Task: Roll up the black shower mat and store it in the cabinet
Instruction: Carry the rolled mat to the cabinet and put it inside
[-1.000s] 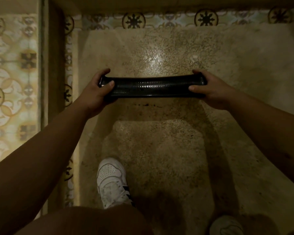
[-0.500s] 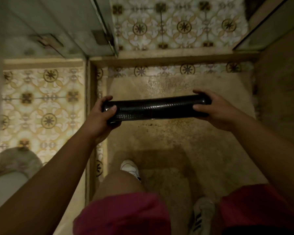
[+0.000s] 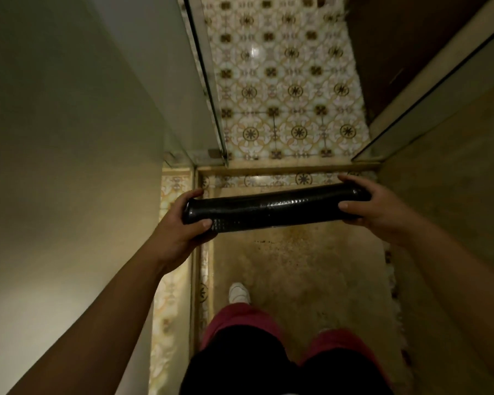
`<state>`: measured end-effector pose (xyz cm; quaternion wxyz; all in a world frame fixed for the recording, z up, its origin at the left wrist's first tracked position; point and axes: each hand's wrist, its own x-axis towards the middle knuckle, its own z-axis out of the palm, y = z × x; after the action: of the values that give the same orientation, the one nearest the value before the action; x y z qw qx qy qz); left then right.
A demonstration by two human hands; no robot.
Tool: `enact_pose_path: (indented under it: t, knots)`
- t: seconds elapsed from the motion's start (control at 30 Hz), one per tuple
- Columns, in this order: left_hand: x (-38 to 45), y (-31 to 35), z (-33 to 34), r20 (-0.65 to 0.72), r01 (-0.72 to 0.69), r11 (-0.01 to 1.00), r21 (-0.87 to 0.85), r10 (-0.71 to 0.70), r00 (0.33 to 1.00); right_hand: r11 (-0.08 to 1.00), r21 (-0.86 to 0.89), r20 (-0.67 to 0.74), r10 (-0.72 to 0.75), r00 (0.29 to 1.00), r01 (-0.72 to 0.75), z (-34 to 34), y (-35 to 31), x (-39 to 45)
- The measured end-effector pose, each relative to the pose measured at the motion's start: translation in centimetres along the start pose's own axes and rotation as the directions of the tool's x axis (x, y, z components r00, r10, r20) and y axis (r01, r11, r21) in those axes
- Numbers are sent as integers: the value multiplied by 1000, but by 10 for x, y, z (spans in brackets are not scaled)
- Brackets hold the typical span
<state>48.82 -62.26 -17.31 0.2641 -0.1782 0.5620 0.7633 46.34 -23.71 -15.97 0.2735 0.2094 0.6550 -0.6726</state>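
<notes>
No brand, label or writing can be read anywhere in the dim view. The black shower mat is rolled into a tight tube, glossy and rubbery, its surface covered in rows of small raised studs; it is held level in the air above the shower floor, a speckled, stone-like beige surface with dark spots. The left hand has its grip clenched around the tube's left end, thumb on the near side, and the right hand grasps the right end the same way. Beyond a raised threshold, the far floor is glazed patterned tile with brown and gold medallions. A smooth pale wall fills the left. Near the bottom are red shorts and a white shoe.
</notes>
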Motion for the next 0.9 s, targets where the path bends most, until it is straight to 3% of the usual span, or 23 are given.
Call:
enact_pose_path:
  t: [0.27,0.57,0.67,0.9]
  knots:
    - [-52,91,25,53,-131,973,188,123,991,997,0,-35,-82,996,82,3,-60,-71]
    - [-53,106,79,25,-288,890,353,299,954,978,-126,-54,-176,983,168,-44,-82,-76]
    - [-49,104,98,23,-308,885,348,320,947,959,-166,-33,-237,971,228,-65,-89,-72]
    - [-28,87,151,-48,-275,948,161,286,957,950,-153,24,-271,962,271,-119,-112,-54]
